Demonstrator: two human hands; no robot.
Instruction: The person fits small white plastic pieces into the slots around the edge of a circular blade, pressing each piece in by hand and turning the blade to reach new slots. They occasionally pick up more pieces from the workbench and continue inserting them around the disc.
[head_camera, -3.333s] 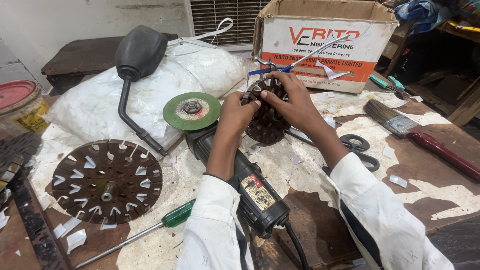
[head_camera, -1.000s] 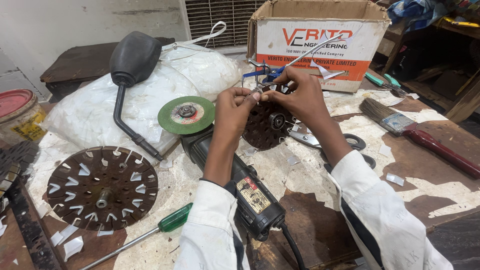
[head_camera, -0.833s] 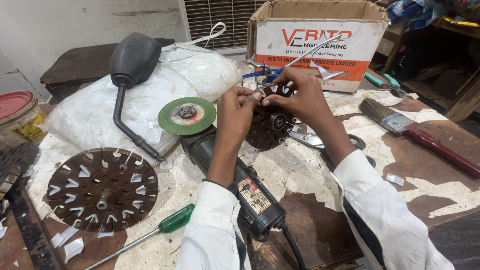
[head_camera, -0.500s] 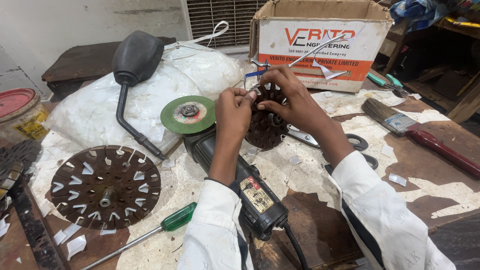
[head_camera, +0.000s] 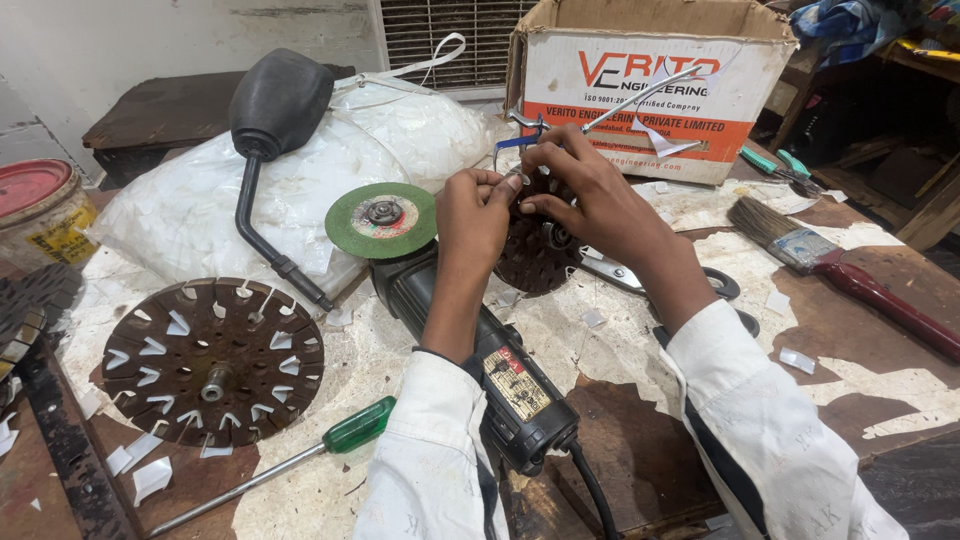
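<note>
Both bare hands emerge from long white cloth sleeves.

Bright, even light; sharp focus

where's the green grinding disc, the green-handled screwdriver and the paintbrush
round green grinding disc (head_camera: 380, 220), head view, green face
green-handled screwdriver (head_camera: 358, 424), head view, handle
red-handled paintbrush (head_camera: 762, 220), head view, bristles

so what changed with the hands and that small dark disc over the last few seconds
Both hands lifted slightly off the small slotted disc: the left hand and right hand now pinch something small at their fingertips above its top edge, where earlier they lay over its face. The disc is tilted up under them as before. The angle grinder, large slotted disc and screwdriver did not move.
</note>
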